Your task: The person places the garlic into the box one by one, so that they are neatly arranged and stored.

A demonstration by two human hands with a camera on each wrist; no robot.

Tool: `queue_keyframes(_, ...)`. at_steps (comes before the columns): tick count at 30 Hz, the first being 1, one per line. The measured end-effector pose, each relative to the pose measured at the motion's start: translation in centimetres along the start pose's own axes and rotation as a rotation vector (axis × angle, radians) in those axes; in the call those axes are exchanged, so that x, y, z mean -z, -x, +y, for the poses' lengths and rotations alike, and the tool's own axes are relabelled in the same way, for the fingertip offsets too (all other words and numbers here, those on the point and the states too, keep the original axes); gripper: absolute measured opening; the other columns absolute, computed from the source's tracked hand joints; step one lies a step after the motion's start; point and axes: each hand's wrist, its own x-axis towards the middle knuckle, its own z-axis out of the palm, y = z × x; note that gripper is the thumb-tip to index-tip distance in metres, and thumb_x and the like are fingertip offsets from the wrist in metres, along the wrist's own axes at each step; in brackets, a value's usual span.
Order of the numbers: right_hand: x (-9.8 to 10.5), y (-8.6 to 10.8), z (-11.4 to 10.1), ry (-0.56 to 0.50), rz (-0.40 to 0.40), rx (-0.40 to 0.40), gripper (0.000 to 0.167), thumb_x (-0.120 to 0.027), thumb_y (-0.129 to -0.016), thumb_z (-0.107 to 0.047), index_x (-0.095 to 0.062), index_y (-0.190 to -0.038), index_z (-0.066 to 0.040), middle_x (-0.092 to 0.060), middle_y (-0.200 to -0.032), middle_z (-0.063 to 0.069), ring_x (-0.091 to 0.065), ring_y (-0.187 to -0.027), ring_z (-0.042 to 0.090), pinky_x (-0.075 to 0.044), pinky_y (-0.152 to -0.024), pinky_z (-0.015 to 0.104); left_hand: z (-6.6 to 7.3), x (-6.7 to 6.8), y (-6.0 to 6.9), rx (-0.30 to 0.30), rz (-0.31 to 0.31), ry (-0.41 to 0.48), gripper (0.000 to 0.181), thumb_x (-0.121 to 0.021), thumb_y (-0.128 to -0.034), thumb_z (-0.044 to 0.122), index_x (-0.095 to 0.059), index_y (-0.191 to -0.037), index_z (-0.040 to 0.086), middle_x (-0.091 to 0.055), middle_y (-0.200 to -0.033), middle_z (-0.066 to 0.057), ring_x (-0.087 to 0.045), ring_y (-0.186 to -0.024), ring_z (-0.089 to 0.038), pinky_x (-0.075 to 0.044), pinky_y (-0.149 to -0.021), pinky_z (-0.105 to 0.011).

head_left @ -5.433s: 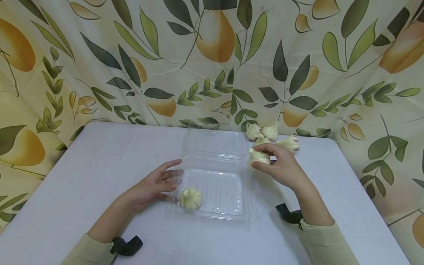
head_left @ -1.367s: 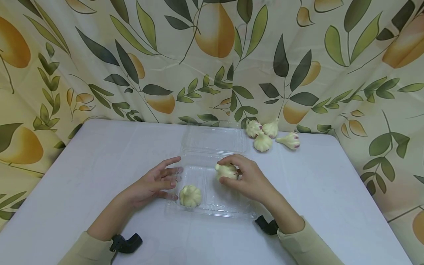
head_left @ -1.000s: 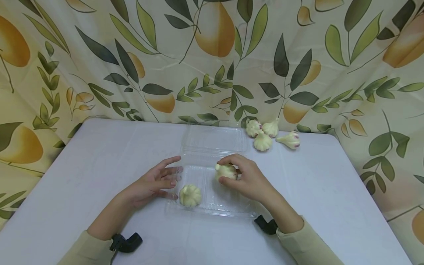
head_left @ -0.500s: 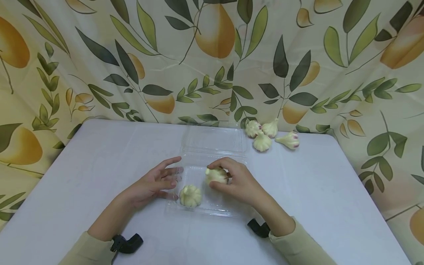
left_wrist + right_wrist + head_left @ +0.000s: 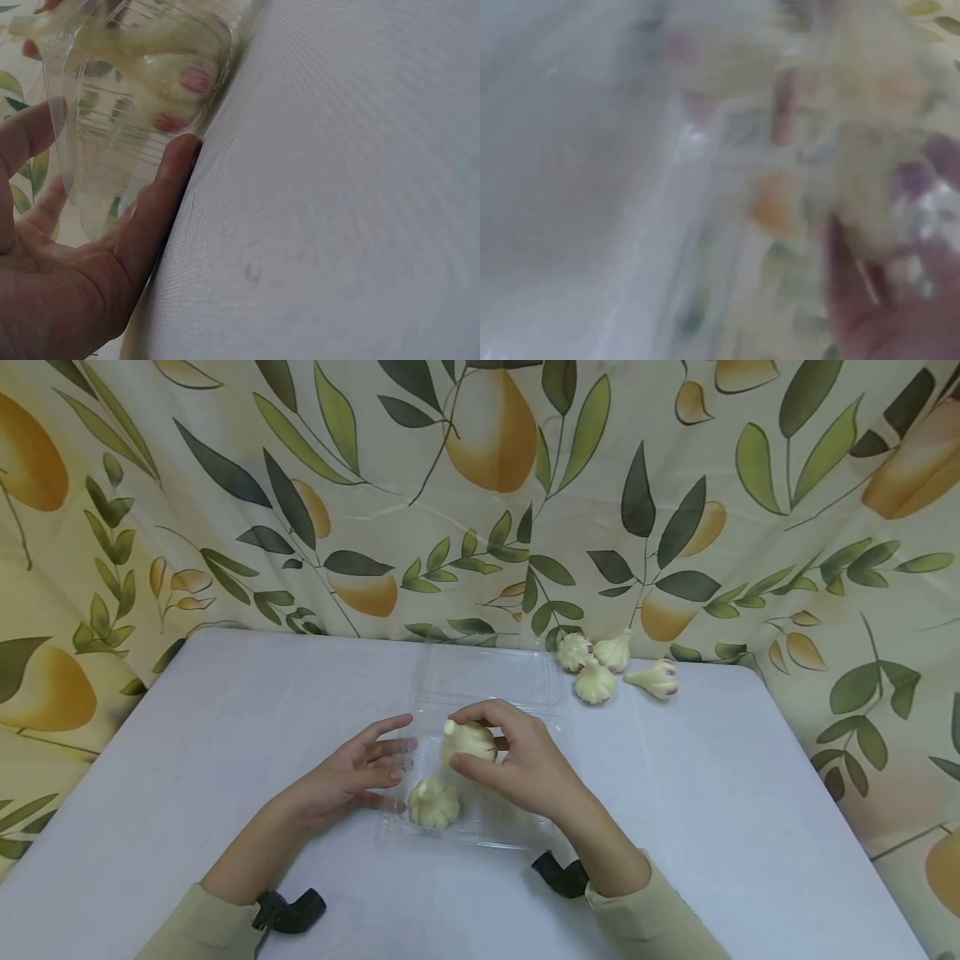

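In the head view my right hand point(image 5: 525, 768) grips a pale garlic bulb point(image 5: 469, 742) above the clear plastic container point(image 5: 510, 839). A second bulb point(image 5: 434, 803) lies in the container's near left corner. My left hand point(image 5: 337, 781) rests at the container's left side, fingers spread and touching its wall. In the left wrist view the left hand point(image 5: 97, 255) is against the transparent wall, with the bulb point(image 5: 169, 82) seen through it. The right wrist view is blurred; the right hand point(image 5: 900, 315) shows there with the held bulb point(image 5: 866, 187).
The container's lid point(image 5: 487, 675) lies folded back behind it. Several garlic bulbs point(image 5: 595, 682) sit at the table's back edge, right of the lid. A patterned curtain point(image 5: 300, 527) hangs behind the white table point(image 5: 712, 793).
My right hand has carried a bulb from the right side leftward over the container; in the last half second it moved further left and slightly up. The left hand has stayed in place.
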Motion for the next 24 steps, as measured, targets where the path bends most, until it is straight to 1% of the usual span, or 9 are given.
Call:
queue_keyframes(4,-0.6,-0.5,-1.4,-0.049,0.014,-0.012,0.035,-0.079,-0.085,-0.019,-0.067,-0.118,-0.022,-0.065,-0.122,-0.009,-0.061,-0.112,0.012,-0.055,-0.089,0.038,0.0,0.1,0.0,0.005,0.007,0.000,0.077,-0.062,-0.0969,0.005,-0.020,-0.159,0.024,-0.025,-0.162,-0.015,-0.027,-0.145,-0.039,-0.054,-0.090,-0.055)
queue_keyframes(7,-1.0,-0.4,-1.6,-0.063,0.013,-0.028,0.035,-0.078,-0.085,-0.019,-0.067,-0.118,-0.022,-0.065,-0.121,-0.010,-0.061,-0.111,0.012,-0.055,-0.090,0.038,-0.1,0.1,0.0,0.011,0.016,-0.005,0.076,-0.062,-0.0969,0.005,-0.022,-0.159,0.026,-0.026,-0.161,-0.013,-0.027,-0.146,-0.039,-0.054,-0.090,-0.055)
queue_keyframes(10,-1.2,-0.1,-1.1,-0.054,0.022,-0.041,0.034,-0.078,-0.085,-0.018,-0.067,-0.117,-0.021,-0.066,-0.120,-0.010,-0.061,-0.109,0.011,-0.055,-0.089,0.039,0.0,0.0,-0.1,0.007,0.012,-0.012,0.076,-0.060,-0.0972,0.005,-0.022,-0.159,0.026,-0.026,-0.161,-0.014,-0.027,-0.146,-0.039,-0.054,-0.090,-0.055)
queue_keyframes(15,-1.4,-0.2,0.0,-0.046,0.067,-0.048,0.033,-0.078,-0.084,-0.016,-0.067,-0.115,-0.019,-0.067,-0.117,-0.007,-0.061,-0.107,0.013,-0.055,-0.088,0.041,0.2,-0.2,-0.3,-0.006,-0.005,-0.013,0.076,-0.059,-0.0975,0.004,-0.019,-0.159,0.024,-0.024,-0.162,-0.015,-0.027,-0.146,-0.040,-0.054,-0.090,-0.055)
queue_keyframes(18,-1.7,-0.3,0.7,-0.059,0.080,-0.062,0.033,-0.079,-0.083,-0.016,-0.067,-0.114,-0.017,-0.067,-0.116,-0.005,-0.060,-0.107,0.014,-0.055,-0.089,0.042,0.1,-0.2,-0.2,-0.004,0.001,-0.007,0.076,-0.059,-0.0974,0.004,-0.020,-0.159,0.024,-0.025,-0.162,-0.015,-0.027,-0.146,-0.040,-0.054,-0.090,-0.055)
queue_keyframes(24,-2.3,-0.5,1.7,-0.078,0.077,-0.097,0.032,-0.080,-0.083,-0.017,-0.067,-0.112,-0.016,-0.066,-0.118,-0.002,-0.059,-0.111,0.016,-0.054,-0.093,0.040,0.1,-0.3,0.0,-0.002,0.019,-0.024,0.075,-0.060,-0.0974,0.004,-0.021,-0.159,0.024,-0.026,-0.161,-0.015,-0.030,-0.143,-0.041,-0.054,-0.090,-0.054)
